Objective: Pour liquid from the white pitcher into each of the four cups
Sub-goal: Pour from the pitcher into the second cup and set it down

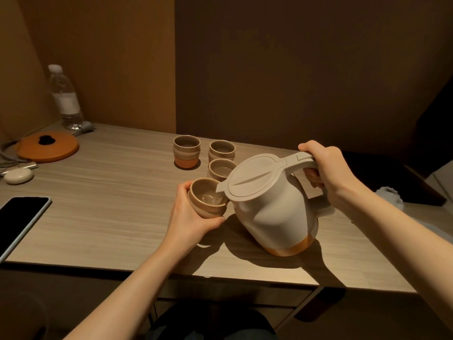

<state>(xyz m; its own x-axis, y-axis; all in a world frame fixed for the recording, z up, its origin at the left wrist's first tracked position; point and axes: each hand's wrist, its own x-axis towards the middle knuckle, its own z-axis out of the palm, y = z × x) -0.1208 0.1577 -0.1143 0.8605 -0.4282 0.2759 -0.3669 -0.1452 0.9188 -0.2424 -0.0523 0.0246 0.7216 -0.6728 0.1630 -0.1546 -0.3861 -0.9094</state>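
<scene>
The white pitcher (pixel 269 209), with an orange base band and a closed lid, is tilted to the left above the wooden table (pixel 110 204). My right hand (pixel 326 168) grips its handle. Its spout hangs over the rim of a beige cup (pixel 206 204) that my left hand (pixel 193 217) holds tilted just above the table; clear liquid shows inside this cup. Three more beige cups stand behind: one with an orange base at the back left (pixel 186 150), one at the back right (pixel 221 149), and one (pixel 220 169) right behind the spout with liquid in it.
A dark phone (pixel 19 222) lies at the table's left edge. An orange round base (pixel 49 146), a white earbud case (pixel 18 175), cables and a plastic water bottle (pixel 65 96) sit at the back left. Walls close off the back. A white object (pixel 389 195) lies at the right.
</scene>
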